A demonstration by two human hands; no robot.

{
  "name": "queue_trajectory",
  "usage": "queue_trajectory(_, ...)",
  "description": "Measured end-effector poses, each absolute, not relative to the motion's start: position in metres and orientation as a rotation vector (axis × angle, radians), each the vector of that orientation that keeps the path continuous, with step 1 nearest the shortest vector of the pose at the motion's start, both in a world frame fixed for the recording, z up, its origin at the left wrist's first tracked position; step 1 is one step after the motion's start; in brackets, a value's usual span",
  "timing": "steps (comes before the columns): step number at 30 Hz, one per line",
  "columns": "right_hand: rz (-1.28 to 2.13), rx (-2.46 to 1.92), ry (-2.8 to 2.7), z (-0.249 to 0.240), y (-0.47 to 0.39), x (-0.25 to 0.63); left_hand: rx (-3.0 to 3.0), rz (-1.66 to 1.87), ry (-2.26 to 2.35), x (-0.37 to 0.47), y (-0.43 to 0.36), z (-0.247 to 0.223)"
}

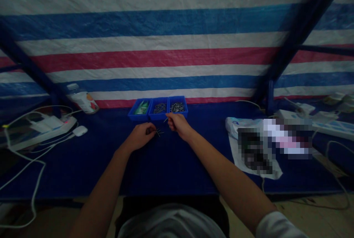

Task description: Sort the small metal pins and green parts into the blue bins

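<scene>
My left hand (142, 134) rests low over the blue table, fingers curled together. Several thin metal screws (159, 132) stick out at its fingertips; whether some of them lie on the table I cannot tell. My right hand (179, 124) is closed in a pinch just in front of the bins, with a thin screw (165, 119) pointing left from the fingers. Behind the hands stand three blue bins in a row. The left bin (133, 114) holds green and white packets. Small dark metal screws fill the middle bin (155, 117) and the right bin (186, 110).
At the left are a power strip (30, 134), white cables, a white charger (80, 131) and a tilted clear bottle (84, 99). A white plastic bag (235, 125), partly pixelated, lies at the right by another power strip (332, 127). Striped sheeting (177, 38) hangs behind.
</scene>
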State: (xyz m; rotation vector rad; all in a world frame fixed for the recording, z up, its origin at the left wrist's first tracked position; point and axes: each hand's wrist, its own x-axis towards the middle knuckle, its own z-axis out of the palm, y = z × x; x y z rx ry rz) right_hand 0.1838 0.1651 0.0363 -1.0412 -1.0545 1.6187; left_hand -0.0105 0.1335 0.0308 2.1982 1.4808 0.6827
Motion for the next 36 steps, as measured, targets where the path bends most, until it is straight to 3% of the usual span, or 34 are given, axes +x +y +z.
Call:
queue_trajectory(5,1.516,-1.064,-1.178,0.036,0.166,0.185,2.196,0.664,1.493,-0.011,0.133,0.032)
queue_trajectory(11,0.802,-1.107,-2.098,0.022,0.165,0.189,2.228,0.709,1.528,-0.013,0.134,0.032)
queue_trajectory(15,0.585,-1.006,-2.367,0.017,0.16,0.189,2.308,0.704,1.539,-0.015,0.135,0.03)
queue_trajectory(36,0.528,-1.344,-2.456,0.03,0.15,0.194,2.406,0.641,1.377,-0.01,0.135,0.027)
